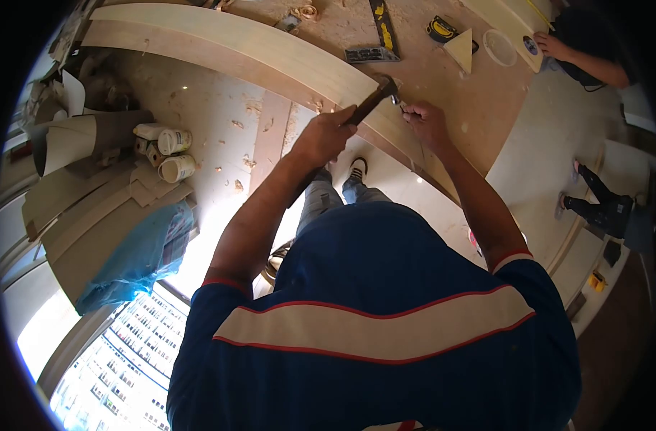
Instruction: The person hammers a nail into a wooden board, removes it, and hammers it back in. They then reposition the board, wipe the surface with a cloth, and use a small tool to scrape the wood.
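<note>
My left hand [322,138] is closed round the handle of a hammer [371,104]. The hammer's head is raised over a long pale wooden board [299,72], close to my right hand. My right hand [425,123] is pinched near the board's edge, just right of the hammer head. Whatever sits between those fingertips is too small to make out. One edge of the board is curved, and it runs from the upper left toward the lower right across a brown work surface [443,86].
Beyond the board lie a black-and-yellow square tool [382,32], a tape measure [441,29], a wooden triangle [460,50] and shavings. Two white tubs [175,154] and stacked sheets [76,208] stand left. Another person's hand [550,44] rests at upper right; someone else's legs [593,197] show at right.
</note>
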A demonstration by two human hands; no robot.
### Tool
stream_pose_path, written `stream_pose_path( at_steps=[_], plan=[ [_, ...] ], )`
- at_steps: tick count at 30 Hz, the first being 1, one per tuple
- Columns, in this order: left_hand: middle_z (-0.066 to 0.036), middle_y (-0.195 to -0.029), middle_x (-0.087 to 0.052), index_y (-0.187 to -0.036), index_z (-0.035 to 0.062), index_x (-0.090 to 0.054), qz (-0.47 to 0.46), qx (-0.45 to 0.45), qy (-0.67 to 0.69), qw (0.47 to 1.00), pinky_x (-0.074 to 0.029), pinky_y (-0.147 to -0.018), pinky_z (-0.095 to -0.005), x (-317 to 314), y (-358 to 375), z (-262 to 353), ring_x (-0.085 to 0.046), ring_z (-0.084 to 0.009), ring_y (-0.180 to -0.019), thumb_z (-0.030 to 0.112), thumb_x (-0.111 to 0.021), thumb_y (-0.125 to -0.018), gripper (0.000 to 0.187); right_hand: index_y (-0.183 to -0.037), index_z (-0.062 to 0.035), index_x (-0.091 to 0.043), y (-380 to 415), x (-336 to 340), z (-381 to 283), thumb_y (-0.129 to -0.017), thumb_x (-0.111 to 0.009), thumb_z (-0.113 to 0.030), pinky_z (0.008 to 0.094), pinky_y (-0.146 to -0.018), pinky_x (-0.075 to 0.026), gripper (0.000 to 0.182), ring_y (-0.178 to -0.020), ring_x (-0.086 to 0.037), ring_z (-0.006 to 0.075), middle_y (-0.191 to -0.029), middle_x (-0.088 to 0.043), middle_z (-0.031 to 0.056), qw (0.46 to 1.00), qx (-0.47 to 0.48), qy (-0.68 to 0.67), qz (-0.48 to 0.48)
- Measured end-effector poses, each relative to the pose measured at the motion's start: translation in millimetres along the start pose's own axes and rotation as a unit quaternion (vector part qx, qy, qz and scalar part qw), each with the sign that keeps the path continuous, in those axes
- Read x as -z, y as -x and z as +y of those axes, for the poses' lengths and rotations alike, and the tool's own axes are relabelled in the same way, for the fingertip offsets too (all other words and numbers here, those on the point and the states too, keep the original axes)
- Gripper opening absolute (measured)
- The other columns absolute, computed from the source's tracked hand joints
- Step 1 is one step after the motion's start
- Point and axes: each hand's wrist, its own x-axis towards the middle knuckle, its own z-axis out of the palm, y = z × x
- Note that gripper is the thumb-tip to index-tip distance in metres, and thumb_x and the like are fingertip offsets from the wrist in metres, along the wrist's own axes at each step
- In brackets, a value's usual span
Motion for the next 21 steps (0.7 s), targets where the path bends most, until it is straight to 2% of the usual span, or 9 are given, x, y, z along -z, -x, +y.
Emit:
stream_pose_path(
  at_steps=[1, 5, 7, 8, 9, 10, 12, 17, 21],
  plan=[
    [-0.009, -0.073, -0.062, -0.156, 0.0071, -0.045, 0.008, 0.005, -0.004, 1.000, -0.053, -0.050, -0.0298, 5, 0, 5, -0.061, -0.0151, -0.054, 0.021, -0.060, -0.101, 0.058, -0.097, -0.0006, -0.075, 1, -1, 0, -0.082, -0.079, -0.006, 0.0322, -0.074, -0.057, 0.016, -0.078, -0.073, 0.0222, -0.090, -0.075, 0.0134, 1.000, -0.024, -0.009, -0.003],
    [-0.006, -0.070, -0.060, -0.156, 0.0088, -0.046, 0.115, -0.074, 0.190, 0.972, -0.051, -0.048, -0.0292, 9, 8, 22, -0.059, -0.0132, -0.051, 0.022, -0.059, -0.102, 0.057, -0.098, -0.0011, -0.076, 2, 4, -4, -0.083, -0.079, -0.006, 0.0318, -0.074, -0.057, 0.016, -0.078, -0.072, 0.0203, -0.090, -0.075, 0.0126, 1.000, -0.022, -0.007, -0.015],
    [-0.008, -0.071, -0.062, -0.154, 0.0075, -0.047, 0.118, -0.065, 0.161, 0.978, -0.051, -0.049, -0.0298, -18, 9, 2, -0.061, -0.0144, -0.052, 0.023, -0.060, -0.102, 0.056, -0.099, -0.0010, -0.076, 2, 1, -4, -0.084, -0.079, -0.006, 0.0312, -0.074, -0.056, 0.017, -0.079, -0.072, 0.0189, -0.089, -0.075, 0.0119, 0.998, -0.060, -0.032, -0.015],
    [-0.009, -0.071, -0.063, -0.154, 0.0069, -0.048, 0.124, -0.061, 0.144, 0.980, -0.051, -0.049, -0.0301, -25, 5, -10, -0.062, -0.0151, -0.053, 0.023, -0.060, -0.102, 0.055, -0.100, -0.0008, -0.076, -1, 0, -4, -0.084, -0.078, -0.006, 0.0309, -0.074, -0.056, 0.017, -0.078, -0.072, 0.0181, -0.089, -0.075, 0.0116, 0.999, -0.032, -0.021, -0.018],
    [-0.013, -0.076, -0.066, -0.151, 0.0047, -0.051, 0.003, 0.015, 0.035, 0.999, -0.052, -0.050, -0.0317, -22, 4, -10, -0.064, -0.0169, -0.057, 0.023, -0.060, -0.101, 0.054, -0.100, -0.0005, -0.076, -2, 1, -4, -0.085, -0.078, -0.006, 0.0305, -0.073, -0.056, 0.017, -0.078, -0.072, 0.0174, -0.089, -0.075, 0.0114, 1.000, -0.003, -0.009, -0.020],
    [-0.016, -0.080, -0.068, -0.149, 0.0034, -0.053, 0.031, -0.048, -0.019, 0.998, -0.053, -0.050, -0.0332, -24, 6, -12, -0.065, -0.0183, -0.059, 0.023, -0.061, -0.101, 0.053, -0.101, -0.0003, -0.075, -1, 2, -2, -0.085, -0.078, -0.006, 0.0301, -0.073, -0.056, 0.017, -0.078, -0.072, 0.0166, -0.089, -0.075, 0.0111, 1.000, 0.022, 0.004, -0.021],
    [-0.015, -0.077, -0.066, -0.150, 0.0034, -0.051, 0.024, 0.019, 0.025, 0.999, -0.054, -0.050, -0.0327, -12, 4, -2, -0.064, -0.0180, -0.059, 0.023, -0.061, -0.100, 0.055, -0.102, -0.0004, -0.076, 2, 5, -6, -0.086, -0.078, -0.006, 0.0300, -0.072, -0.056, 0.018, -0.078, -0.072, 0.0164, -0.089, -0.076, 0.0112, 1.000, -0.005, 0.005, -0.013],
    [-0.008, -0.069, -0.061, -0.154, 0.0029, -0.047, 0.130, -0.066, 0.138, 0.980, -0.049, -0.046, -0.0290, 13, 8, 27, -0.058, -0.0132, -0.047, 0.020, -0.056, -0.100, 0.057, -0.103, 0.0000, -0.076, 3, 1, -4, -0.087, -0.075, -0.006, 0.0292, -0.070, -0.056, 0.017, -0.074, -0.070, 0.0143, -0.089, -0.076, 0.0094, 0.996, -0.076, -0.039, -0.022],
    [-0.007, -0.069, -0.060, -0.154, 0.0036, -0.046, 0.150, -0.070, 0.170, 0.971, -0.049, -0.046, -0.0288, 8, 13, 26, -0.057, -0.0124, -0.047, 0.020, -0.057, -0.100, 0.058, -0.103, 0.0015, -0.076, -2, 4, -14, -0.089, -0.073, -0.006, 0.0278, -0.066, -0.056, 0.016, -0.070, -0.068, 0.0114, -0.087, -0.076, 0.0077, 0.985, -0.141, -0.090, -0.030]
  ],
)
